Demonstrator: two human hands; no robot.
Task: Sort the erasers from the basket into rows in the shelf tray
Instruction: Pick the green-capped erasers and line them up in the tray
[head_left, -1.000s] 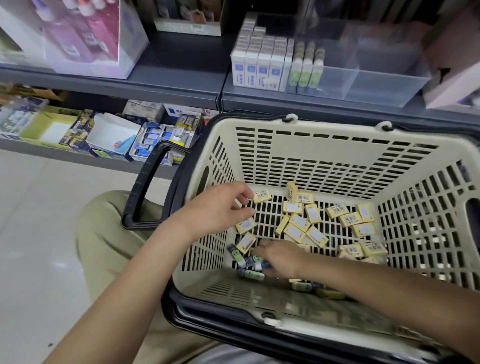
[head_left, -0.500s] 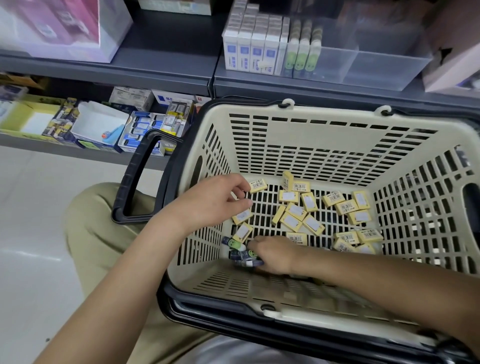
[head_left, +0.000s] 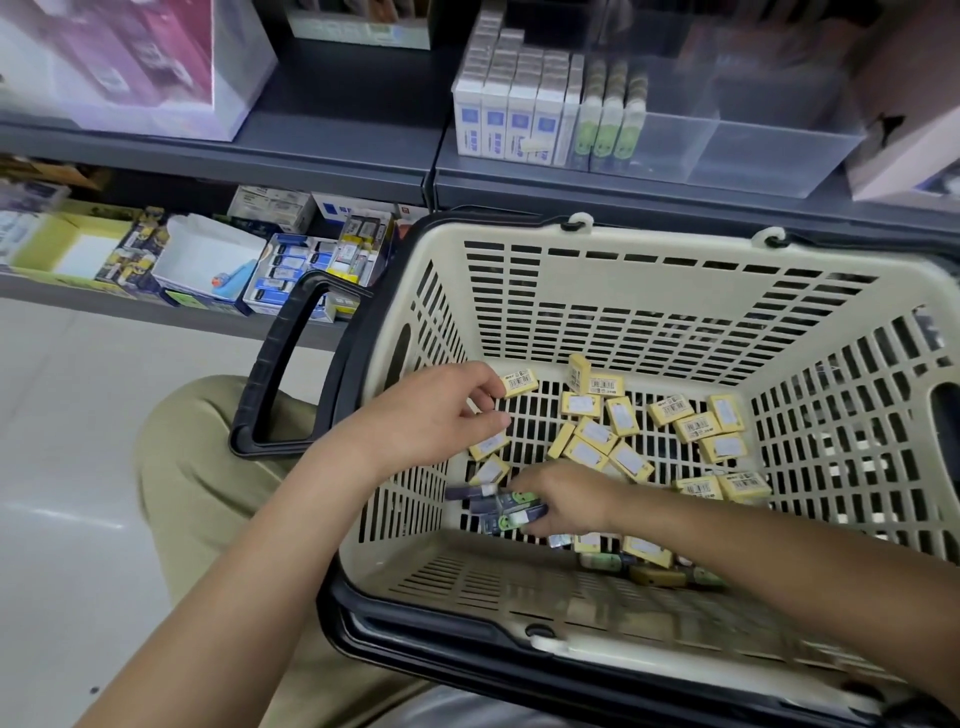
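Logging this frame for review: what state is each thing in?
Basket: handle folded down, erasers inside.
Yellow erasers: loose, scattered on the basket floor.
Dark-sleeved erasers: bunched in the right hand grip.
Left hand: fingers curled over yellow erasers; grip unclear.
Clear shelf tray: partly filled.
White-blue erasers: upright rows at tray's left.

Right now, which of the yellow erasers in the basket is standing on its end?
The yellow eraser nearest the back wall of the basket, left of centre: it stands upright, while the others lie flat or tilted.
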